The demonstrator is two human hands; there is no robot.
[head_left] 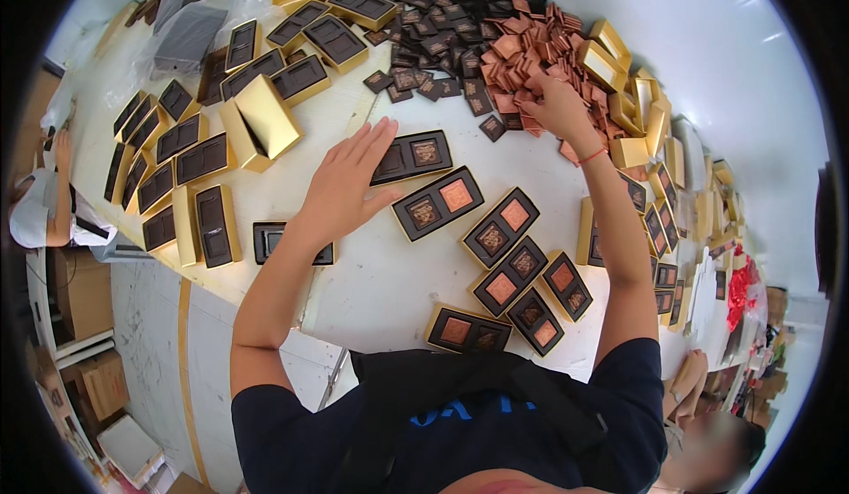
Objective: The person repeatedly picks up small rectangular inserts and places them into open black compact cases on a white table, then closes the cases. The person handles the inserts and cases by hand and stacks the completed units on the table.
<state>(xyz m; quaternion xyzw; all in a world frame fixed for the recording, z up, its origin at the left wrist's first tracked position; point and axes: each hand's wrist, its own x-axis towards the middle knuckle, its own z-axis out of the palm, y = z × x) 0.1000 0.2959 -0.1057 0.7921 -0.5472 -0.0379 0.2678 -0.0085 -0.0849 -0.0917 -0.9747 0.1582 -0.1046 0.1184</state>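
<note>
My left hand (pixel 345 184) lies with fingers stretched out at the left end of a gold-edged box (pixel 449 147). That box has a dark two-slot insert, with a dark brown patterned square in its right slot; my fingers partly cover its left end. My right hand (pixel 562 109) reaches into a heap of copper-coloured flat squares (pixel 517 56), fingers bent together; whatever lies between the fingertips is hidden. Dark brown squares (pixel 433 30) are heaped to its left. Nearer me, several boxes (pixel 439 204) each hold a copper and a dark square.
Boxes with vacant dark inserts (pixel 202 158) stand at the left, beside upright gold lids (pixel 265 122). Another such box (pixel 265 239) lies under my left forearm. Gold box parts (pixel 632 153) line the right. Other people (pixel 44 202) are at the far left and lower right.
</note>
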